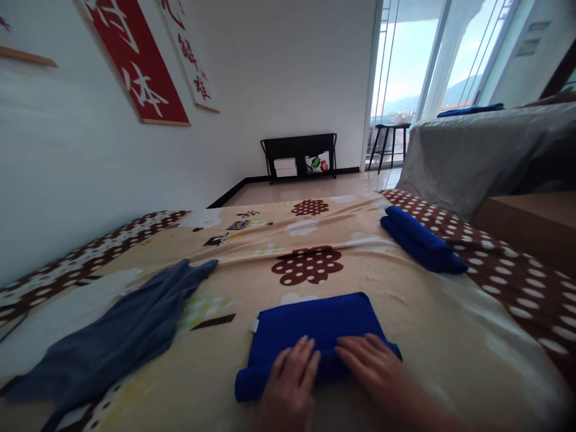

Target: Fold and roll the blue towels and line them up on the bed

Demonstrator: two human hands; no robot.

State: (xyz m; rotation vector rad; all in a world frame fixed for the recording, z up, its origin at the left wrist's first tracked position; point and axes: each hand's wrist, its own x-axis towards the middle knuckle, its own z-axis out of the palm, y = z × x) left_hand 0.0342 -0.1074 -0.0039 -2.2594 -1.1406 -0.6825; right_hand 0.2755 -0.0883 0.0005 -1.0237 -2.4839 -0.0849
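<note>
A blue towel (310,324) lies on the patterned blanket in front of me, its near edge rolled up and its far part flat. A small white tag (254,326) sticks out at its left edge. My left hand (291,378) rests on the left half of the roll, fingers stretched forward over it. On the right half lies my right hand (371,366), with its fingers extended and slightly blurred. Both hands press on the towel from above without gripping it.
To the left, a grey-blue garment (130,330) is spread on the blanket (252,270). A folded blue cloth (420,240) lies at the right. Beyond are a covered table (450,156), a brown box (531,222), a black rack (297,147) and a stool (391,135).
</note>
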